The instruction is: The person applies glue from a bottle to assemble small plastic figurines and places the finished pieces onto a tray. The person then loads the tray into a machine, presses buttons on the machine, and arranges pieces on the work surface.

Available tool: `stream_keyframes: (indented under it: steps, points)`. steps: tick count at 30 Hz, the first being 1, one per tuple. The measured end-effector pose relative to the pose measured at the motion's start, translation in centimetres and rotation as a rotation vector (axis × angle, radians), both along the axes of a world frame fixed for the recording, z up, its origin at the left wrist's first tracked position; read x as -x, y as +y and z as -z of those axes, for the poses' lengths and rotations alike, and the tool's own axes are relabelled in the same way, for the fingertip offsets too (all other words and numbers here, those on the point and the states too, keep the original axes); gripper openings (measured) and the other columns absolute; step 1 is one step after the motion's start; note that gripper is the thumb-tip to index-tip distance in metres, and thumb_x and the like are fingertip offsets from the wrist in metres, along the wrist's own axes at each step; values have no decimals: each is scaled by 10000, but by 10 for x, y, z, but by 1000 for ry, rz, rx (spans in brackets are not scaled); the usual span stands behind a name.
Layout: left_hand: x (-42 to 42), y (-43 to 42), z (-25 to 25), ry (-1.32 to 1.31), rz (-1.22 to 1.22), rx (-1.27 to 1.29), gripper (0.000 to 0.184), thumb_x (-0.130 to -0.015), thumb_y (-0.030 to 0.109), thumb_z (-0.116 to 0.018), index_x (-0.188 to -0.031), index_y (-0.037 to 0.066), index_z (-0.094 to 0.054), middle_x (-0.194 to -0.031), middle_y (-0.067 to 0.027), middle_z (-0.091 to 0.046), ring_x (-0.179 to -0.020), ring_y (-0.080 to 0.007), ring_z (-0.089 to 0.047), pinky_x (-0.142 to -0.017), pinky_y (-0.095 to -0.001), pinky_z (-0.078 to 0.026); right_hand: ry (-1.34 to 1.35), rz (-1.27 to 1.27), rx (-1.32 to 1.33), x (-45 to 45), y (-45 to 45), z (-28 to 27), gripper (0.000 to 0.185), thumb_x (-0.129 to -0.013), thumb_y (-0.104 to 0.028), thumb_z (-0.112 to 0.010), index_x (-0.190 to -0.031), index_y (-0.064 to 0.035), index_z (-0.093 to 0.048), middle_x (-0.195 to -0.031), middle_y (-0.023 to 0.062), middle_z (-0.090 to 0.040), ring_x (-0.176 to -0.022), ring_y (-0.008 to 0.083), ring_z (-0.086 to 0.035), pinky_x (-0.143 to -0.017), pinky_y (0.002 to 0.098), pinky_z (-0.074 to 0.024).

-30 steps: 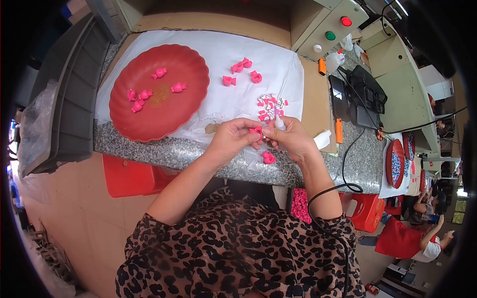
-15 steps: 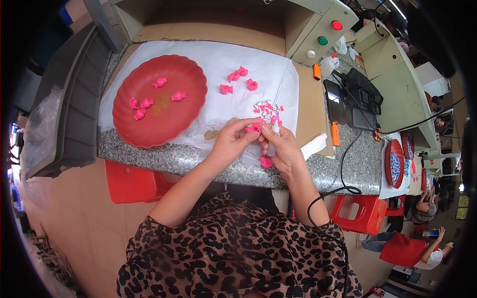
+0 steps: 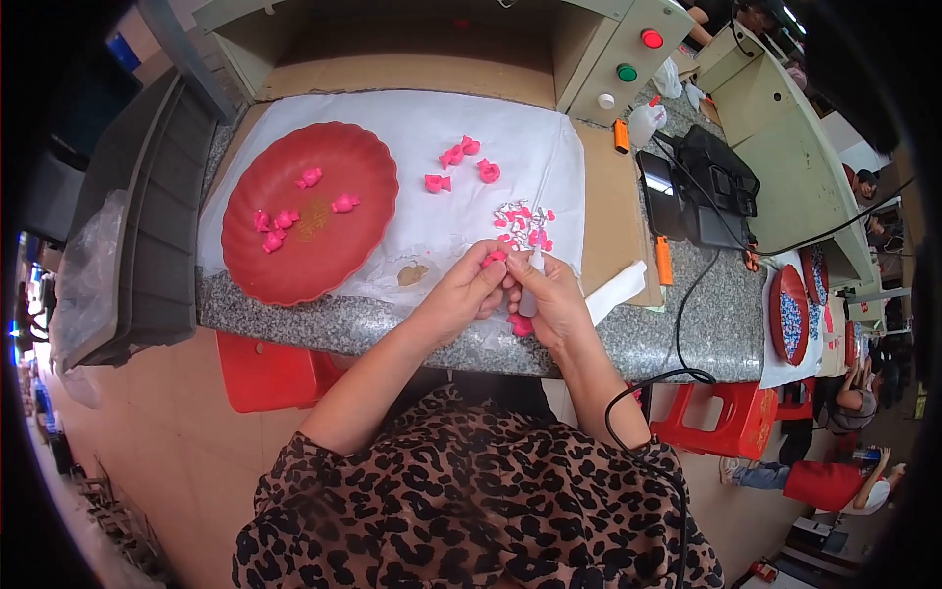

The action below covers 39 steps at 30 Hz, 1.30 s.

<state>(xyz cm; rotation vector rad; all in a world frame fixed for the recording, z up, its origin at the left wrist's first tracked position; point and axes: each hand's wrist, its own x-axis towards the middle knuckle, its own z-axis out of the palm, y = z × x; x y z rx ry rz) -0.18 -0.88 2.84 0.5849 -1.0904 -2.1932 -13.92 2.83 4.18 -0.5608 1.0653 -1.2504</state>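
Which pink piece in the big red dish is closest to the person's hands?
The pink piece farthest right in the red dish. The other four pieces all lie farther left, farther from the left hand.

Looks bright over the white sheet (image 3: 417,118), dim inside the cabinet recess (image 3: 412,51). Glares off the dark screen (image 3: 663,204). Bends strongly toward the edges, blackens at the corners, softens at far right.
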Motion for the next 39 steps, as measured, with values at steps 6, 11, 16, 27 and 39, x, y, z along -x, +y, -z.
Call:
stream_keyframes:
  steps: [6, 11, 16, 27, 39]
  points:
    - [4, 1, 2, -38, -11, 59, 206, -918, 234, -399, -1057, 82, -416, -720, 15, -410, -536, -37, -333, -449, -162, -250, -41, -24, -3, 2, -1, 0, 165, -793, -191, -621, -815, -40, -560, -661, 26, -564, -536, 75, -504, -465, 191, -399]
    - [5, -1, 0, -11, 25, 48, 197, -920, 226, -394, -1056, 84, -411, -718, -2, -441, -535, -37, -341, -452, -166, -258, -62, -35, -23, 6, -1, -2, 165, -788, -184, -627, -814, -37, -556, -661, 33, -566, -538, 83, -512, -466, 196, -395]
    - [7, -3, 3, -33, 10, 37, 211, -919, 239, -396, -1062, 84, -405, -716, -12, -450, -535, -41, -345, -455, -168, -263, -58, -46, -31, 7, -4, 0, 169, -786, -184, -630, -816, -35, -556, -668, 30, -567, -539, 83, -510, -465, 196, -390]
    - [-65, -25, -42, -502, -610, 625, 119, -881, 167, -474, -933, 62, -493, -732, 35, -413, -616, -27, -365, -527, -172, -314, -85, 20, 6, 30, 9, -17, 300, -864, -290, -500, -955, -5, -525, -707, 33, -517, -603, 108, -489, -521, 235, -415]
    - [-14, 15, -24, -651, -191, 1312, 192, -703, 115, -643, -887, 61, -625, -877, -63, -557, -825, -218, -492, -733, -319, -407, -182, 109, 163, 51, 23, -20, 274, -892, -200, -428, -1065, 8, -474, -745, 77, -549, -586, 138, -538, -501, 240, -441]
